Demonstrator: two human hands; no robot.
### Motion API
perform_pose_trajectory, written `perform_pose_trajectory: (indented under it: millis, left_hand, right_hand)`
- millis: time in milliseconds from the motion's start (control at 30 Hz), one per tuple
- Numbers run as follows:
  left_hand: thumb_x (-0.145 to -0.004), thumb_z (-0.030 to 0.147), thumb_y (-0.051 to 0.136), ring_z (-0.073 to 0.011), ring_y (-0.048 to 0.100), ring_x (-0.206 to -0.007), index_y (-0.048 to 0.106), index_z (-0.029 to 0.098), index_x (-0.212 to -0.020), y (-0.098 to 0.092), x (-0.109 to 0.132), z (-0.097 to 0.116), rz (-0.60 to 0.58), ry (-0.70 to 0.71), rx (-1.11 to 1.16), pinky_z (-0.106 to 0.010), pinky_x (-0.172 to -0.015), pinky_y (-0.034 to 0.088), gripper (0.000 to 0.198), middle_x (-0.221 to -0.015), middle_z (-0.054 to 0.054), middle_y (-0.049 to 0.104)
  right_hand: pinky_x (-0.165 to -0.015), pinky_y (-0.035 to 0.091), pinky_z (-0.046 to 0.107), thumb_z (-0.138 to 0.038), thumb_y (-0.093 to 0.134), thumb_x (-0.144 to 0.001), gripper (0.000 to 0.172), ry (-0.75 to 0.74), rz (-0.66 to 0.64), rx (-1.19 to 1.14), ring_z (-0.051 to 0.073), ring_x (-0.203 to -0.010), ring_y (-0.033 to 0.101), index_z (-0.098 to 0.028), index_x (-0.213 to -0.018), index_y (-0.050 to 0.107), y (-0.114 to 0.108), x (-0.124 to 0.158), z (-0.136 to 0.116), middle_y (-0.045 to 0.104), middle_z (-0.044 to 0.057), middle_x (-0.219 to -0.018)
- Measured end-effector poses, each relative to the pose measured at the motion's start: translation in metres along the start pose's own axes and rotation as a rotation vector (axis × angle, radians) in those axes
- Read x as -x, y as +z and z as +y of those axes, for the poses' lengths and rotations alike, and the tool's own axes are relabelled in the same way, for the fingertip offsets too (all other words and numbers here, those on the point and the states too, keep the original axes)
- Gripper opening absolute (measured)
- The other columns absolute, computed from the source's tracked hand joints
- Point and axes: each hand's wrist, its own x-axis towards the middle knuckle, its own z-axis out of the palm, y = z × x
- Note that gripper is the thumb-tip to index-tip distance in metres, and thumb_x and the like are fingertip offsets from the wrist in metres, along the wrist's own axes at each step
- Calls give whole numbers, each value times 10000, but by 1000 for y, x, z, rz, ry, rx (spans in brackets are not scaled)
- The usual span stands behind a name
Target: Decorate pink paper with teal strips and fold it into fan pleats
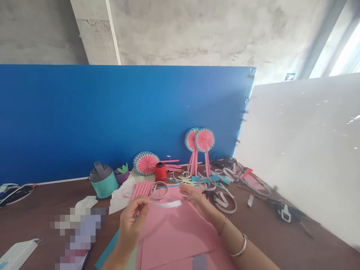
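Note:
My left hand (133,217) pinches one end of a short white strip (171,204), perhaps double-sided tape. The strip's other end sticks out to the right over stacked sheets of pink paper (177,236). My right hand (197,200) is over the right far edge of the paper, its fingers stretched out to the left with nothing seen in them. Just beyond the hands, a roll of tape (152,192) lies by pleated pink paper (141,189). Another tape roll (207,188) is beyond my right hand.
Pink paper fans on sticks (204,140) lean against a blue partition (112,112); another folded fan (146,164) lies left. A red thread spool (160,172), teal container (104,186) and purple pot (122,176) stand nearby. Paper scraps and tape rings clutter the right back.

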Motion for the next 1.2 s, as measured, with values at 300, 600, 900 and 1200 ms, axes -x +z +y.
perform_pose_trajectory:
  millis: [300,600,900,1200]
  left_hand:
    - [-758,464,604,-120,492,-555,614,174,-775,6,-3,-10,69,-185,70,-214,-519,414,290,-645,14,558]
    - [-711,492,549,-180,603,-599,647,166,-758,-7,-18,-48,30,-372,-233,-227,-496,434,344,-633,-12,650]
    - [-724,263,510,-136,572,-448,617,183,-649,1,-12,-60,-145,-471,-434,-206,-450,385,153,-531,23,618]
    - [-776,155,469,-138,607,-543,580,194,-643,7,-8,-60,-203,-449,-597,-204,-540,375,178,-548,30,621]
  right_hand:
    - [-604,393,255,-434,520,-721,363,269,-205,-98,145,-632,559,-111,-768,678,2,6,-17,651,83,-727]
    - [-564,365,228,-370,738,-608,233,157,126,214,90,-565,466,-156,-672,673,-15,5,-19,555,-21,-618]
    - [-547,427,258,-202,587,-660,452,137,272,484,137,-537,557,-142,-1106,621,-16,-1,-3,574,-49,-562]
    - [-552,385,231,-63,491,-673,452,170,322,749,133,-559,576,-120,-1118,542,-19,-8,14,573,-51,-562]
